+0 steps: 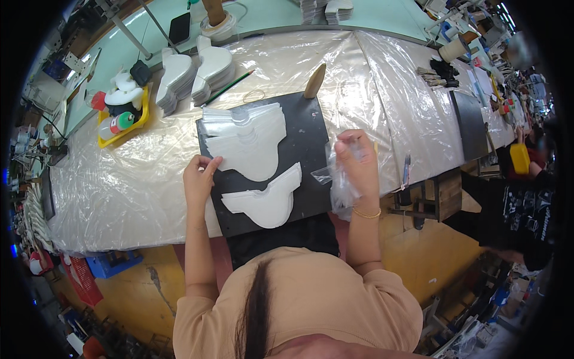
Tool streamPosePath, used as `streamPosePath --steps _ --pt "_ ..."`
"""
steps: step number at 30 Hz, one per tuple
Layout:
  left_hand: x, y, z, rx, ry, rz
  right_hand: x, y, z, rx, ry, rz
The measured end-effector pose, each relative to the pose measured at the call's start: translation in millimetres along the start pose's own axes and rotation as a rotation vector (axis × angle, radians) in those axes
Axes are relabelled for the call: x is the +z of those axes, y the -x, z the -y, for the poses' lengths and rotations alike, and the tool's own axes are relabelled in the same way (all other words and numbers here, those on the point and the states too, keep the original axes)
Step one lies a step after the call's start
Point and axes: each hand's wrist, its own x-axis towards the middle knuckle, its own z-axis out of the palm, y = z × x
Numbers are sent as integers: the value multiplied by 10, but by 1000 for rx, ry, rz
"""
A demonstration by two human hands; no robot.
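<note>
A fanned stack of white shaped pieces point(248, 152), with clear film showing over its upper part, lies on a black board point(314, 164). My left hand point(200, 176) pinches the left edge of this stack between thumb and fingers. To the right of the board, my right hand point(359, 164) is raised and closed around crumpled strips of clear plastic film point(342, 194), which hang down below it. A smaller stack of white pieces point(266, 200) in the same shape rests nearer to me on the board. What lies under the fanned stack is hidden.
A wooden stick point(315, 81) stands at the board's far right corner. Beyond the board are white stacks point(212, 66), a green pencil point(228, 87) and a yellow basket point(145, 113) with bottles. Plastic sheeting point(382, 90) covers the table. A co-worker point(508, 209) is at the right.
</note>
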Motion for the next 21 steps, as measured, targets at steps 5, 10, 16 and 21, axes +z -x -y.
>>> streamPosePath --steps 5,10,16,21 --pt "-104 32 -29 -134 420 162 201 50 40 15 135 114" --pt "-179 306 -148 -180 821 383 605 153 -48 -32 316 317" --pt "51 536 -297 -199 1052 576 921 278 -95 -171 423 468" --pt "273 636 -387 -133 1099 551 902 295 -99 -177 422 471"
